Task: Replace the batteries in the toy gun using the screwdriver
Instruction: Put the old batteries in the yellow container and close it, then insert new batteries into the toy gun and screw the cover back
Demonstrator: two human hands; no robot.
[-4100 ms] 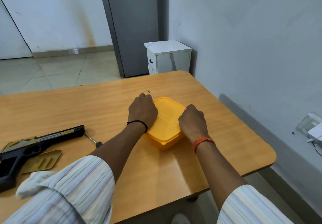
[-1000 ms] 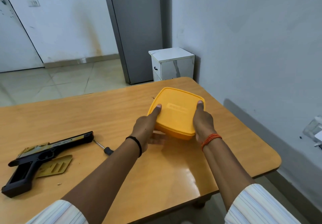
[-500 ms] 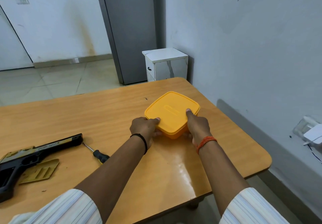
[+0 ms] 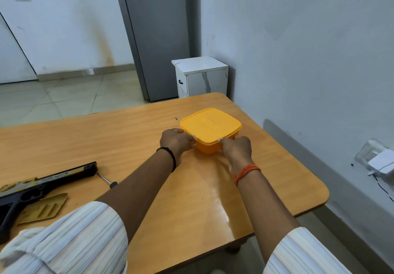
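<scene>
A lidded yellow plastic box (image 4: pixel 210 127) rests on the wooden table (image 4: pixel 128 137) toward its far right. My left hand (image 4: pixel 175 141) grips the box's near-left edge and my right hand (image 4: pixel 235 149) grips its near-right corner. At the left edge of the table lies the black and gold toy gun (image 4: pixel 40 188). Its gold battery cover (image 4: pixel 43 208) lies loose in front of it. The screwdriver (image 4: pixel 106 181) lies by the gun's muzzle, its handle partly hidden by my left forearm.
A white wall runs close along the table's right side, with a white charger (image 4: pixel 381 164) plugged in low. Beyond the far edge stand a small white cabinet (image 4: pixel 201 77) and a grey refrigerator (image 4: pixel 155 39).
The box was lifted and tilted a second ago; it now sits flat on the table, farther from me, with both hands still on its near edges.
</scene>
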